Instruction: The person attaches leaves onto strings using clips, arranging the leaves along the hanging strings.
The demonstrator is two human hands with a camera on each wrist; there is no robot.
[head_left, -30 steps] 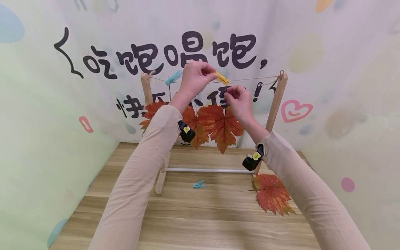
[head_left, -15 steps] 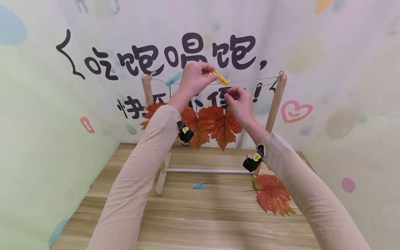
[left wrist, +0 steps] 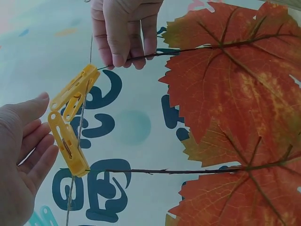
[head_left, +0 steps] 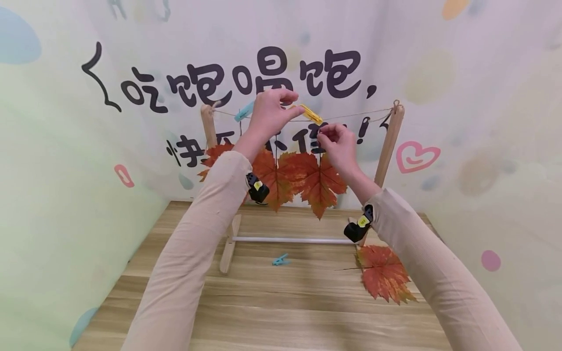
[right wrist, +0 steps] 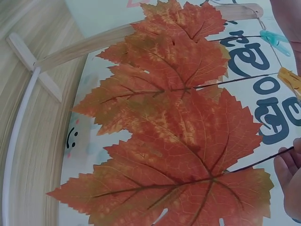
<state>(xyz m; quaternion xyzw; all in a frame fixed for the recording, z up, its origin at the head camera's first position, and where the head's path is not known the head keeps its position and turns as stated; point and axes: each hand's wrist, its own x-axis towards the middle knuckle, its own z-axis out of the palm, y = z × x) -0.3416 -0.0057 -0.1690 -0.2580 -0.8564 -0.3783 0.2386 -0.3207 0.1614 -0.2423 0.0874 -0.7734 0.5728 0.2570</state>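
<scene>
My left hand [left wrist: 28, 141] is just beside two yellow clothespins on the string, thumb and fingers spread apart. One yellow clothespin [head_left: 312, 115] sits at the top of an orange-red maple leaf's stem; the other yellow clothespin [left wrist: 68, 143] clips a second leaf's stem to the string. With thumb and fingertips, my right hand [head_left: 338, 145] pinches the dark stem of the nearer maple leaf [head_left: 322, 185], just under its clothespin. Behind it hangs another maple leaf [head_left: 275, 181], and a further leaf [head_left: 217, 157] at the left is partly covered by my left arm.
The string [head_left: 351, 115] runs between two wooden posts, the right post [head_left: 390, 144] and left post [head_left: 208, 126]. A white rod [head_left: 294, 240] joins their feet. On the table [head_left: 263, 312] lie a blue clothespin [head_left: 280, 260] and a loose maple leaf [head_left: 384, 273]. Another blue clothespin [head_left: 243, 113] is on the string.
My left thumb and fingers have parted from the yellow clothespin, which sits slightly lower. The nearer leaf has shifted a little right and down, with my right hand still pinching its stem.
</scene>
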